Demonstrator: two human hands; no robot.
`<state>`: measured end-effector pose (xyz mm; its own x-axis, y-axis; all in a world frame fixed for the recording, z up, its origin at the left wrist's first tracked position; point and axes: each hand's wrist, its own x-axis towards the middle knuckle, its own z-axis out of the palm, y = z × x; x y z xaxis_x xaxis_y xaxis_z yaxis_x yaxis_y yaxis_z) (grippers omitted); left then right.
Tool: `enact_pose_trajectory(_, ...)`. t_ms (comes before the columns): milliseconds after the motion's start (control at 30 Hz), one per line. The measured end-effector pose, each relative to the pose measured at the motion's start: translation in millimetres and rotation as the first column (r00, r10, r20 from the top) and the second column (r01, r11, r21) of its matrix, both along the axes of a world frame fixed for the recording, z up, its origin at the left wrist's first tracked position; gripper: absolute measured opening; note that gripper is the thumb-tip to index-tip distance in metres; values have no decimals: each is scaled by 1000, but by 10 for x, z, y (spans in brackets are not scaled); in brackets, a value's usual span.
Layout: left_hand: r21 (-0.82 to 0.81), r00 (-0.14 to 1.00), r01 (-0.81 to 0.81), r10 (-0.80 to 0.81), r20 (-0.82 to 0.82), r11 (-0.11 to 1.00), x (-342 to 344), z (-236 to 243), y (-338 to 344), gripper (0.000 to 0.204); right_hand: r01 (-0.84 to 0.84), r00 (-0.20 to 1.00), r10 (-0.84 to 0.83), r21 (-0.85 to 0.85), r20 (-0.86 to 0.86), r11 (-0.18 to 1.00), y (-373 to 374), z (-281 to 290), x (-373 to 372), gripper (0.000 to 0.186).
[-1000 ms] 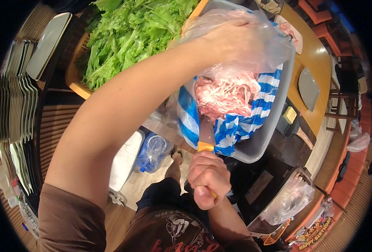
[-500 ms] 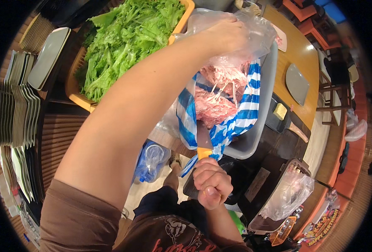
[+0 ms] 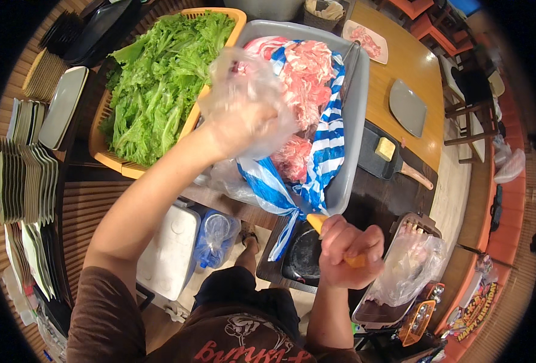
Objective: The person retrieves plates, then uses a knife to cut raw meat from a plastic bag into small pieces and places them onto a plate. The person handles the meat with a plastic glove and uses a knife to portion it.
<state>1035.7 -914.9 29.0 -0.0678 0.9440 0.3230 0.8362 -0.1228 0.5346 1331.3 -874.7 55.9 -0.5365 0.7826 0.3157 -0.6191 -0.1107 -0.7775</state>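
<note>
Left hand: left hand (image 3: 243, 118) raised over the near-left corner of the grey plastic tub (image 3: 357, 121); covered by a thin clear plastic glove or bag, blurred; fingers curled part-way, loosely bunched in the film; could not tell whether any meat was pinched inside.
Right hand: right hand (image 3: 349, 251) low, near the body, closed in a full fist around an orange handle (image 3: 335, 239); one end stuck out at the thumb side, the other at the heel of the palm; blade or working end not visible.
Meat: pile of pink sliced raw meat (image 3: 307, 69) lay in the tub, on a blue-and-white striped plastic bag (image 3: 325, 151).
Bag: striped bag opened out inside the tub, its knotted tail hanging over the near rim, just beside the right fist.
Lettuce: green leaf lettuce (image 3: 159, 85) filled an orange basket (image 3: 113, 160) left of the tub, touching it at the corner.
Plates: stacks of pale rectangular plates (image 3: 20, 175) stood on edge at far left, well apart from both hands.
Tray: metal tray (image 3: 376, 311) with a clear bag over meat sat right of the right fist.
Table: wooden table (image 3: 401, 66) beyond the tub held a grey plate (image 3: 408, 107) and a small plate of meat (image 3: 364, 39).
</note>
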Motion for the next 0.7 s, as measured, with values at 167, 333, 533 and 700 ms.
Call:
enact_pose_trajectory(167,-255,938,-237,152,-311,937,263,-154,-203,43,64,992,-67,-28,-107,998,315,414,-6,29)
enact_pose_trajectory(333,-326,886,-313,151,-438,892,288,-88,-202,50,70,990,-65,38,-124,997,491,645,-208,28)
enact_pose_trajectory(533,-222,894,-271,160,-418,937,490,-265,-355,47,151,989,-148,158,-30,976,500,605,-364,28)
enact_pose_trajectory(700,25,845,-218,201,-496,976,697,-471,-686,41,189,981,-192,76,29,979,385,369,-167,29)
